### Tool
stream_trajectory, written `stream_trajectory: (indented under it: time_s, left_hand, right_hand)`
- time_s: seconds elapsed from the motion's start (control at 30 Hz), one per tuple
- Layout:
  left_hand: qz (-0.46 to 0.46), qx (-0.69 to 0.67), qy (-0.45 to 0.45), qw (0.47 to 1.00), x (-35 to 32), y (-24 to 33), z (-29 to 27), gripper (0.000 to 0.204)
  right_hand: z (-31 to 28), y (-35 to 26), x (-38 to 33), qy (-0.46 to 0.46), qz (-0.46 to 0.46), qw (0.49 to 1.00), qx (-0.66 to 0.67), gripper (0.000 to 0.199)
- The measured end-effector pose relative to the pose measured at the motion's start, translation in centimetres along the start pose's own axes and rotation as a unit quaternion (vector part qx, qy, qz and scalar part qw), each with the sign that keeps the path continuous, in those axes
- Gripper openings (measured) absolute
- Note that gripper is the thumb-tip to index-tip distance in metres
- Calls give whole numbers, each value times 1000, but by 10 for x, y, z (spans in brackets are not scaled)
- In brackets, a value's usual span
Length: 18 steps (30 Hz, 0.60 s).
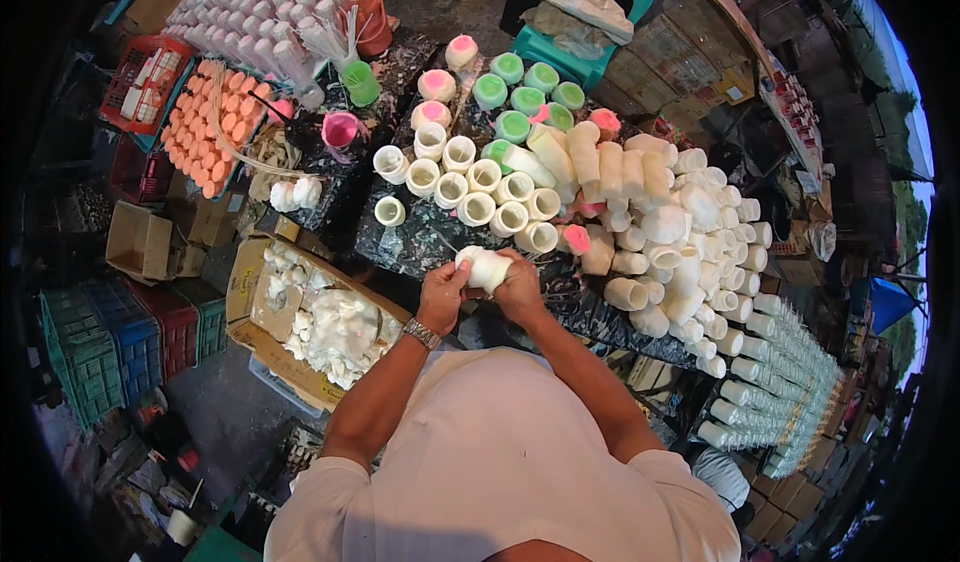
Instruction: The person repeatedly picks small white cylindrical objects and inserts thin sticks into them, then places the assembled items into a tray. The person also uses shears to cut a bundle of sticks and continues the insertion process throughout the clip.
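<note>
Just in front of my body, at the near edge of a dark, wax-spattered table (400, 250), both my hands hold one cream-white waxy cup (484, 270) lying on its side. My left hand (440, 295), with a metal watch on the wrist, grips its left end with thumb and fingers. My right hand (520, 288) is closed round the right end, its fingertips partly hidden. A thin, dark pointed thing shows beside the left fingers, too small to name. Right beyond the hands, several similar open white cups (476, 209) stand upright in rows.
A heap of white cylinders (690, 232) covers the table's right side. Green-topped pieces (490, 91) stand farther back. At left are a cardboard box (250, 312) of white wax scraps, orange cylinders (205, 132) and a pink cup (341, 130). Wicked candles (780, 392) fill the far right.
</note>
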State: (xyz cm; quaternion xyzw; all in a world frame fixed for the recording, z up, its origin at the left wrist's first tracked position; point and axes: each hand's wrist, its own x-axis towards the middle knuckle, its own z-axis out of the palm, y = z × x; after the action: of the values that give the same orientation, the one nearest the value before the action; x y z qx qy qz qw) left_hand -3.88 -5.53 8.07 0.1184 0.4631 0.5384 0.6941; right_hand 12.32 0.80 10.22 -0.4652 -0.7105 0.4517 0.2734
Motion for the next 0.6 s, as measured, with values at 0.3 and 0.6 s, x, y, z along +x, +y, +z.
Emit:
stream_trajectory:
  time_s: [0.3,0.6]
  left_hand:
    - [102,403,47,908,-8,25,23,31]
    - [42,240,-81,966,-11,22,14,42]
  right_hand:
    - [-5,-7,-22,-44,73,971,221,42]
    - [-5,0,-16,-6,122,929,348,37]
